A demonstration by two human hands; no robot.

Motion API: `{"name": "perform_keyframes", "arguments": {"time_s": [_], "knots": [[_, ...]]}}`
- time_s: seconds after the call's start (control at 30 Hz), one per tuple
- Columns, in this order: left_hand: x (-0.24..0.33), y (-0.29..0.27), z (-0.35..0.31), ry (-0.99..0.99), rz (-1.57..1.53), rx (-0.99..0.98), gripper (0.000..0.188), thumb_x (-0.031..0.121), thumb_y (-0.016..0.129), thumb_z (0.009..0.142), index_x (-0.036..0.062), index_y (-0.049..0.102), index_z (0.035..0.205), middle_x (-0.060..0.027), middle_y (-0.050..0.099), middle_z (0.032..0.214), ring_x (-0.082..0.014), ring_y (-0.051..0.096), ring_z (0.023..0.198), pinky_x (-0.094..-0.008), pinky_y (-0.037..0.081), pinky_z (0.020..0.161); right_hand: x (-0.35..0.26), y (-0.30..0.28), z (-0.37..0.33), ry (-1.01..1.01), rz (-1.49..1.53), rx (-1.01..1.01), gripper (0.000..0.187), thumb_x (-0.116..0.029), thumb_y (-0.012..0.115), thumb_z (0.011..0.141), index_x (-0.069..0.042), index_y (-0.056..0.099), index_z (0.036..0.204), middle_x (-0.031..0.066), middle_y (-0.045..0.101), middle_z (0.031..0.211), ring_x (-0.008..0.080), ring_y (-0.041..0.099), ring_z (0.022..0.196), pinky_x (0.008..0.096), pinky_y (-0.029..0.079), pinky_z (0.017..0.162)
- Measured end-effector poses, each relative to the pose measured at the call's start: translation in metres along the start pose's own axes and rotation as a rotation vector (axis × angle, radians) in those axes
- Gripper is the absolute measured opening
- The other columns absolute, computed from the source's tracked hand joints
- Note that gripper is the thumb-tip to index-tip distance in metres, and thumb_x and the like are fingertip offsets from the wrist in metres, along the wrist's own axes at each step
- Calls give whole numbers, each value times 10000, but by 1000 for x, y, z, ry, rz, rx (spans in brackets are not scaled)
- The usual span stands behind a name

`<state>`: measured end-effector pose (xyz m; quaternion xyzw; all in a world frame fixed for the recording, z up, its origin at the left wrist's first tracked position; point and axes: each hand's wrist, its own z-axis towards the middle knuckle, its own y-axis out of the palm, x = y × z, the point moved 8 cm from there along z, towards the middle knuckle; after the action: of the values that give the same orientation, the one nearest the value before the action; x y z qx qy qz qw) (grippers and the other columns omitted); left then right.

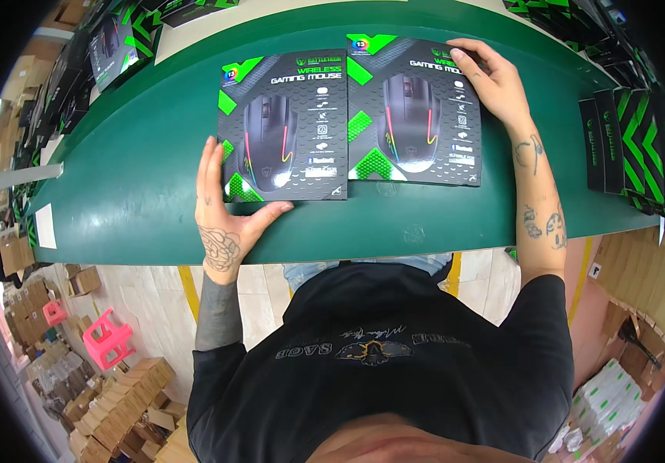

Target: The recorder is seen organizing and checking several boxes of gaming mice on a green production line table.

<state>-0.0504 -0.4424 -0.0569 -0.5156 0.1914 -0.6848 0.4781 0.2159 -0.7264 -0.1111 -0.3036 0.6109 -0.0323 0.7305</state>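
Observation:
Two flat black-and-green gaming mouse boxes lie side by side on the green table, fronts up, each printed with a dark mouse. My left hand (pixel 223 220) is at the lower left corner of the left mouse box (pixel 318 116). Its fingers stretch along the left side, and the spread thumb reaches the bottom edge. At the upper right corner of the right mouse box (pixel 375 65), my right hand (pixel 496 83) has its fingers bent over the edge and corner. The inner edges of the boxes meet or nearly meet, the right one sitting slightly farther away.
More black-and-green boxes stand at the table's right end (pixel 632 147) and far left (pixel 109 50). The green table (pixel 140 177) curves across the view. Below it on the left are a pink stool (pixel 106 339) and stacked brown cartons (pixel 128 397). White wrapped packs (pixel 610 397) sit lower right.

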Motion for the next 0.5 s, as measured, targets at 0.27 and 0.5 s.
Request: {"name": "perform_keyframes", "arguments": {"time_s": [0.27, 0.5], "knots": [[-58, -18, -34, -109, -205, 409, 560, 386, 548, 930, -36, 455, 1286, -164, 595, 1176, -251, 612, 1015, -345, 488, 875, -29, -11, 0, -193, 221, 163, 484, -391, 409, 986, 31, 587, 1142, 109, 620, 1109, 155, 558, 1041, 293, 427, 932], [-89, -10, -46, -709, -787, 514, 464, 351, 379, 1005, -39, 488, 1233, -109, 573, 1175, -205, 579, 1048, -329, 472, 910, -119, 52, 3, -332, 521, -415, 632, -112, 612, 873, -23, 292, 1411, 162, 376, 1399, 210, 392, 1265, 329, 325, 1052]]}}
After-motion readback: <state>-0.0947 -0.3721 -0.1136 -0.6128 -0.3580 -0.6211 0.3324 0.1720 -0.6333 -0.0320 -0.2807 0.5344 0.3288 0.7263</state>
